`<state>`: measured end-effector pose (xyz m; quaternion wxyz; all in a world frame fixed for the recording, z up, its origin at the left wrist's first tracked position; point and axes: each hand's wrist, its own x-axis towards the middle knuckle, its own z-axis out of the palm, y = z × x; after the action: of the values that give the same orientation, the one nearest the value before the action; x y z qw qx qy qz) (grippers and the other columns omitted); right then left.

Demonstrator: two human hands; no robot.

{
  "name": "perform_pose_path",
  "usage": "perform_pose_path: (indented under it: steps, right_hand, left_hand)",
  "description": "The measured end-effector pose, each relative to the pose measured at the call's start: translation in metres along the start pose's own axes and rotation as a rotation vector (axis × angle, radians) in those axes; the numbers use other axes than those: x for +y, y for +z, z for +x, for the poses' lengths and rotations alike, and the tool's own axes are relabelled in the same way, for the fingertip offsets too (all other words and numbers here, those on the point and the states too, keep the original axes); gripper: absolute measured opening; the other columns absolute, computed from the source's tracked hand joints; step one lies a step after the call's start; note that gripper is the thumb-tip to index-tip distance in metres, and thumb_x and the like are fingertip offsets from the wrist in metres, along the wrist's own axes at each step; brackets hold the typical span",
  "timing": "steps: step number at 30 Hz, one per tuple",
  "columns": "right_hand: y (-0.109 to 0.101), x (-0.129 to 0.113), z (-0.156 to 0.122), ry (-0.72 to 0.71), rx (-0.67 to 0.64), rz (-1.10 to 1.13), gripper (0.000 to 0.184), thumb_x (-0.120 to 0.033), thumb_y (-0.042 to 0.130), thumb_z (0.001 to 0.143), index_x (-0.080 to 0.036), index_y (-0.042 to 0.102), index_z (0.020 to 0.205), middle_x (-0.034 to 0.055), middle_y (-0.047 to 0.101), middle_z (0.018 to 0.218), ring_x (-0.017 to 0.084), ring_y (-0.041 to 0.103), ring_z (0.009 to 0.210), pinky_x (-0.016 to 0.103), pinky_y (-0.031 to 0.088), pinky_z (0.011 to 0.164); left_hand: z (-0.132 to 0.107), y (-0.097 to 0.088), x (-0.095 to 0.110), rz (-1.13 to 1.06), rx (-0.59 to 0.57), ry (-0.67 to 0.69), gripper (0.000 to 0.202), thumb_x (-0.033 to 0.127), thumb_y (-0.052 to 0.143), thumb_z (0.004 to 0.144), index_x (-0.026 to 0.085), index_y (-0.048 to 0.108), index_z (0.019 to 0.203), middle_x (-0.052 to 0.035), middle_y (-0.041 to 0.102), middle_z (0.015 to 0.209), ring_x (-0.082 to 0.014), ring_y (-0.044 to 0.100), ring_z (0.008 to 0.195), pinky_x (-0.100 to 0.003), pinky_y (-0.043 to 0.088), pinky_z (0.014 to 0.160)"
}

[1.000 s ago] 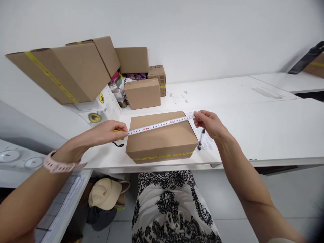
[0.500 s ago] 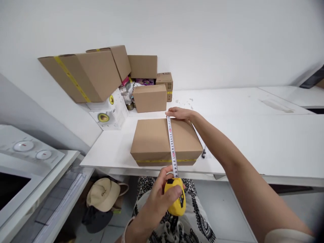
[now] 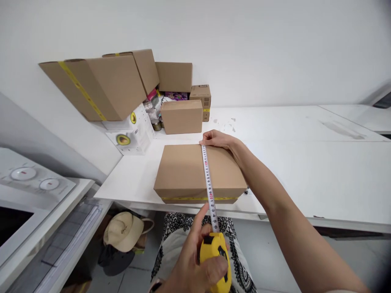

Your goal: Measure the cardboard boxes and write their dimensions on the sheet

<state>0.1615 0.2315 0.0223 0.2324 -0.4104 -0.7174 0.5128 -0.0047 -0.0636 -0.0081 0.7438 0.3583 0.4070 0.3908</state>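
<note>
A closed cardboard box [image 3: 183, 167] lies on the white table in front of me, with yellow tape along its near side. The pulled-out blade of a tape measure [image 3: 214, 260] runs across its top from the far edge toward me. My left hand [image 3: 195, 256] is wrapped around the yellow case, below the table's front edge, its index finger stretched toward the blade. At the box's far edge, my right hand [image 3: 216, 139] pinches the end of the blade between thumb and fingers.
Large cardboard boxes [image 3: 119, 85] sit on white avocado-printed cartons [image 3: 131, 138] at the back left. A smaller box [image 3: 183, 118] stands behind the measured one. On the left is a white microwave [image 3: 27, 195]; caps [image 3: 124, 232] lie below the table.
My left hand and the case have moved lower, nearer my body, and its index finger has stretched out along the blade. My right hand stays at the far edge. The view has shifted slightly.
</note>
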Motion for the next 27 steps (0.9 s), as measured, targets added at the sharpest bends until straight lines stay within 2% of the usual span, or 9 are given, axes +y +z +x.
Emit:
perform_pose_path:
  steps: [5,11,15,19,21,24,27]
  right_hand:
    - [0.011,-0.006,-0.032,-0.046,0.161,0.152,0.037,-0.057,0.075,0.071,-0.027,0.059,0.087,-0.0015,0.061,0.077,0.017,0.054,0.067,0.03,0.042,0.062]
    - [0.014,-0.017,-0.05,-0.01,0.15,0.155,0.039,-0.055,0.078,0.07,-0.027,0.058,0.089,-0.0007,0.063,0.083,0.017,0.055,0.071,0.03,0.041,0.064]
    - [0.012,-0.015,-0.039,-0.037,0.17,0.152,0.04,-0.056,0.078,0.07,-0.026,0.057,0.086,-0.0015,0.062,0.077,0.016,0.053,0.069,0.03,0.039,0.063]
    - [0.006,-0.008,-0.011,0.012,0.121,0.072,0.043,-0.044,0.089,0.06,-0.023,0.054,0.073,-0.0037,0.056,0.063,0.014,0.048,0.067,0.029,0.038,0.065]
    - [0.003,-0.003,0.001,0.024,0.104,0.047,0.043,-0.04,0.091,0.058,-0.023,0.053,0.07,-0.0041,0.055,0.061,0.014,0.048,0.067,0.029,0.039,0.066]
    - [-0.001,-0.001,0.009,-0.017,0.153,0.057,0.041,-0.038,0.09,0.06,-0.023,0.053,0.069,-0.0038,0.057,0.062,0.015,0.051,0.069,0.03,0.041,0.067]
    - [-0.007,-0.015,0.003,-0.11,0.171,0.087,0.041,-0.041,0.09,0.063,-0.021,0.054,0.066,-0.0021,0.058,0.063,0.015,0.055,0.07,0.031,0.045,0.069]
  left_hand:
    - [-0.001,0.003,-0.002,0.017,-0.019,-0.037,0.122,0.054,0.083,0.069,0.035,0.005,0.161,-0.007,0.055,0.105,-0.0211,0.058,0.082,-0.037,0.053,0.076]
    - [-0.001,0.003,-0.002,0.058,-0.02,-0.051,0.118,0.055,0.078,0.073,0.034,0.003,0.161,-0.0071,0.055,0.108,-0.0213,0.056,0.084,-0.037,0.053,0.078]
    - [-0.001,0.002,-0.002,0.054,-0.044,-0.045,0.118,0.056,0.078,0.074,0.035,0.001,0.161,-0.007,0.055,0.108,-0.0212,0.057,0.084,-0.038,0.052,0.08]
    - [-0.002,0.003,-0.002,0.057,-0.027,-0.054,0.116,0.054,0.078,0.074,0.035,0.003,0.161,-0.0076,0.056,0.108,-0.0221,0.058,0.085,-0.039,0.053,0.08]
    - [-0.001,0.003,-0.004,0.056,-0.015,-0.054,0.115,0.056,0.078,0.073,0.033,0.008,0.161,-0.0086,0.057,0.109,-0.0229,0.059,0.086,-0.04,0.052,0.081]
    - [0.001,0.001,-0.007,0.038,0.002,-0.041,0.105,0.057,0.078,0.072,0.027,0.025,0.158,-0.0101,0.06,0.109,-0.0238,0.06,0.089,-0.039,0.053,0.08]
    - [0.004,-0.011,-0.008,0.061,0.023,-0.024,0.086,0.053,0.079,0.072,0.025,0.046,0.146,-0.0104,0.062,0.109,-0.0219,0.06,0.086,-0.035,0.053,0.073]
